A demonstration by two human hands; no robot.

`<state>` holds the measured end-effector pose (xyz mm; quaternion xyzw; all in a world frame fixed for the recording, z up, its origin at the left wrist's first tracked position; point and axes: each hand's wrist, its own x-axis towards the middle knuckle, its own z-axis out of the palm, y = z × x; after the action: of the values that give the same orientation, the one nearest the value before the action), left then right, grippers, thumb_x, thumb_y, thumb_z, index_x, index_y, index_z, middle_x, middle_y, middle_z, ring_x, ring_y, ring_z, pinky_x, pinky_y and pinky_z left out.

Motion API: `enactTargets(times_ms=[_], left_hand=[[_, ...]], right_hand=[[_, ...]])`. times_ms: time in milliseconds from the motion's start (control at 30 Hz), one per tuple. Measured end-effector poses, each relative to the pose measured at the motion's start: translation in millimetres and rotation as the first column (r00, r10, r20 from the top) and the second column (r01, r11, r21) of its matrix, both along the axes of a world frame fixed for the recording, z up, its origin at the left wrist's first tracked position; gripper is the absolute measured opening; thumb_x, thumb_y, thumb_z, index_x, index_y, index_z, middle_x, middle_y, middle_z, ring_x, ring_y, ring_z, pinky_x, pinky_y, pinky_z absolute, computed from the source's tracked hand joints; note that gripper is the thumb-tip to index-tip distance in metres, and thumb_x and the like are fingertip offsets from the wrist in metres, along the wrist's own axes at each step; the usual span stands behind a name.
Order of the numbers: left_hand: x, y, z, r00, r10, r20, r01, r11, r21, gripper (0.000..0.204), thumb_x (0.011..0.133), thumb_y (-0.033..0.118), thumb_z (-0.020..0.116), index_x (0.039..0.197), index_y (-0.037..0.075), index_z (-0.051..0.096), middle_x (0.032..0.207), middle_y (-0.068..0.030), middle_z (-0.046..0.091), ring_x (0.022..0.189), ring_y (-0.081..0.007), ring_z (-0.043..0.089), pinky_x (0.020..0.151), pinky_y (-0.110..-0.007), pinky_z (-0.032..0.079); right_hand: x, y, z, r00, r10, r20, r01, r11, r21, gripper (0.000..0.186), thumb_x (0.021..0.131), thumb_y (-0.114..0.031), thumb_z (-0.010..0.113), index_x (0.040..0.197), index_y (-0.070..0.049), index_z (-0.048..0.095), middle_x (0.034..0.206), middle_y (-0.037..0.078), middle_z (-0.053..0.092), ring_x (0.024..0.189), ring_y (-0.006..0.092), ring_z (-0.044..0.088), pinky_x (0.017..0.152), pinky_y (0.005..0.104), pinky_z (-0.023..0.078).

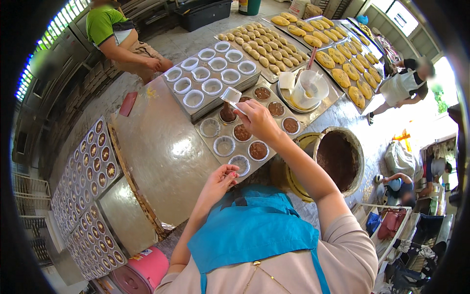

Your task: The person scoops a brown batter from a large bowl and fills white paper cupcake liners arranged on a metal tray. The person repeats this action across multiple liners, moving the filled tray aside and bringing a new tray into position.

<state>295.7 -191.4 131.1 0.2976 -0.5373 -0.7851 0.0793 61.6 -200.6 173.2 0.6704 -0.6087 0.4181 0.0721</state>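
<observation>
My right hand (260,120) is closed on the handle of a small whitish scoop (231,94), tilted over the muffin tray (226,132). Brown batter (227,109) runs from it into a paper liner below. Several liners in this tray hold chocolate batter (258,150); those along the left side, such as one liner (224,146), have none. My left hand (219,182) rests at the tray's near corner, fingers loosely bent and apart, beside a paper liner (239,165). It holds nothing. Right of the tray stands a bucket (361,147) of brown batter.
A stack of lined trays (200,88) adjoins the tray. Beyond are dough pieces (264,46) and yellow loaves (352,81). A white pitcher (311,89) stands right. Topped cups fill trays (93,223) at left. Co-workers (115,41) are around; a red scraper (128,104) lies left.
</observation>
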Motion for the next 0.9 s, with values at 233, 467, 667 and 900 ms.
enactTargets(times_ms=[233, 467, 667, 900], left_hand=[[2, -8, 10, 0.999, -0.003, 0.04, 0.008, 0.992, -0.125, 0.02, 0.094, 0.012, 0.048, 0.109, 0.0, 0.056, 0.094, -0.0063, 0.059, 0.079, -0.0096, 0.056, 0.073, -0.023, 0.047], [-11, -10, 8, 0.996, -0.061, 0.065, 0.068, 0.992, -0.103, 0.02, 0.094, 0.011, 0.049, 0.109, 0.001, 0.056, 0.092, -0.0064, 0.06, 0.078, -0.0104, 0.056, 0.074, -0.024, 0.047], [-43, 5, 1, 0.973, -0.222, 0.069, 0.225, 0.973, -0.048, 0.02, 0.093, 0.013, 0.05, 0.109, 0.003, 0.057, 0.093, -0.0053, 0.06, 0.078, -0.0104, 0.056, 0.075, -0.024, 0.046], [-102, 45, -20, 0.857, -0.509, 0.081, 0.514, 0.856, -0.058, 0.02, 0.092, 0.012, 0.051, 0.109, 0.002, 0.056, 0.093, -0.005, 0.059, 0.081, -0.0103, 0.055, 0.076, -0.025, 0.046]], right_hand=[[12, 2, -58, 0.992, -0.088, 0.093, 0.08, 0.994, 0.081, 0.014, 0.08, -0.004, 0.06, 0.093, -0.002, 0.056, 0.078, 0.015, 0.058, 0.077, 0.0327, 0.055, 0.067, 0.0409, 0.047], [0, 4, -80, 0.563, -0.205, 0.8, 0.174, 0.976, 0.127, 0.017, 0.091, -0.016, 0.056, 0.091, 0.001, 0.057, 0.071, 0.009, 0.06, 0.064, 0.0174, 0.059, 0.06, 0.0308, 0.048], [-28, 10, -76, -0.737, 0.106, 0.667, 0.079, 0.994, -0.07, 0.017, 0.094, -0.017, 0.048, 0.083, -0.005, 0.053, 0.069, 0.005, 0.056, 0.063, 0.0159, 0.054, 0.055, 0.0248, 0.046], [-67, 99, -26, -0.844, 0.254, 0.473, 0.083, 0.932, -0.352, 0.026, 0.094, -0.022, 0.05, 0.075, -0.004, 0.048, 0.068, 0.004, 0.05, 0.064, 0.0153, 0.048, 0.053, 0.0243, 0.043]])
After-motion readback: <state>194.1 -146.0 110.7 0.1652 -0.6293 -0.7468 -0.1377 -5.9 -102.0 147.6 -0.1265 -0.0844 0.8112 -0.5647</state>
